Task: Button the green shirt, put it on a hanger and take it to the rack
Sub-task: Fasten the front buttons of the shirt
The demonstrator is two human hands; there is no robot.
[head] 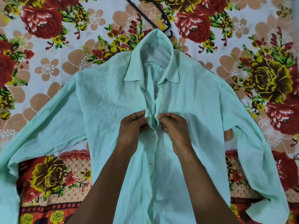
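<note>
The pale green shirt (103, 101) lies flat, front up, on a flowered bedsheet, sleeves spread to both sides and collar pointing away from me. Its front strip is fastened with small buttons below my hands and parted above them up to the collar. My left hand (131, 126) pinches the left edge of the front strip at chest height. My right hand (174, 125) pinches the right edge directly opposite, fingers closed on the cloth. A black hanger (151, 17) lies on the sheet just beyond the collar, its upper part cut off by the frame's top edge.
The flowered bedsheet (48, 46) covers the whole surface around the shirt. The left sleeve runs off the frame's left edge; the right sleeve folds down to a cuff (265, 210) at the lower right.
</note>
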